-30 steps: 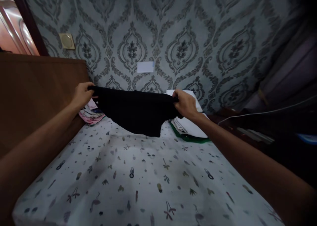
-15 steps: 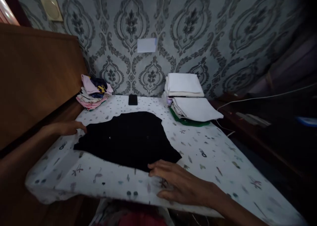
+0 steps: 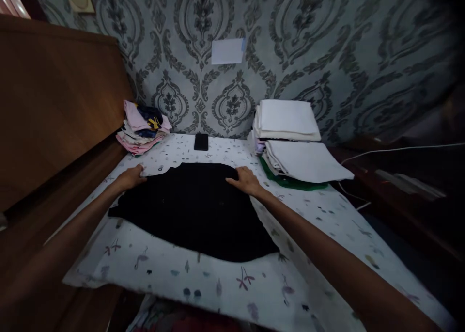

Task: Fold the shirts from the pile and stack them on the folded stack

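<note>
A black garment lies spread flat on the table, its lower edge curved towards me. Two faint small spots show on its surface; its exact kind is hard to make out in the dim light. At its far left corner, my left hand pinches the edge, with the thumb on the cloth. My right hand grips the far right corner, its thumb lying over the fabric and its fingers along the outer edge. Both forearms reach forward on either side of the garment.
A patterned white cloth covers the table. Folded clothes are piled at the back left, near a wooden panel. A black phone lies at the back. White folded fabrics are stacked back right, beside a white cable.
My right hand has gone from the garment's near edge to its far right corner. My left hand has moved forward to the far left corner. The view has shifted slightly.
</note>
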The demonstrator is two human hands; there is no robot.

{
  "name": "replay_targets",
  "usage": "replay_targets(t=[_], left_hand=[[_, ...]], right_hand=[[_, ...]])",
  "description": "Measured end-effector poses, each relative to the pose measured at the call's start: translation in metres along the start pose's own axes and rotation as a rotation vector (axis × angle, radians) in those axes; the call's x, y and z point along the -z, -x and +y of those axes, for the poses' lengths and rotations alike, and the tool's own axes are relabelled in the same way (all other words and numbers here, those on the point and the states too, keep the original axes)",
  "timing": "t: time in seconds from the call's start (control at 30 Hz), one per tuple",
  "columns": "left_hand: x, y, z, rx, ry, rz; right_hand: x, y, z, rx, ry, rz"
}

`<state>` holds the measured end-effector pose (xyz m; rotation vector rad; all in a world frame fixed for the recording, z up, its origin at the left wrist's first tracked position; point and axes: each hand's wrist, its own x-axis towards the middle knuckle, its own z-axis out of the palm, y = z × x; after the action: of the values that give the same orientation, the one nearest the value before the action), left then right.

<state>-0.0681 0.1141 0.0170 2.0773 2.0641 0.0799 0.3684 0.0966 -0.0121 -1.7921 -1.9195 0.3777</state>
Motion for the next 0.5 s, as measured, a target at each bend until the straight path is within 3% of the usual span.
replay_targets(t=[0.13,0.2,0.33,0.43,0.5], left_hand=[[0.002,0.006,-0.006,0.005,0.283,-0.126],[0.005,0.01,-0.006,-0.025,0.48,-0.105],[0.006,0.008,-0.002,0.053,0.732,0.202],[0.003,-0.003,0.002,0.067,0.655,0.384],[-0.002,-0.012,0.005,0.047,0.535,0.412]], right_hand=[[-0.008,-0.015,0.013,0.004,-0.124,-0.041],[-0.007,-0.017,0.019,0.022,-0.254,-0.049],[0.003,-0.033,0.032,0.021,-0.549,0.114],[0.007,-0.056,0.041,0.023,-0.474,0.259],[0.005,-0.069,0.045,0.015,-0.433,0.295]])
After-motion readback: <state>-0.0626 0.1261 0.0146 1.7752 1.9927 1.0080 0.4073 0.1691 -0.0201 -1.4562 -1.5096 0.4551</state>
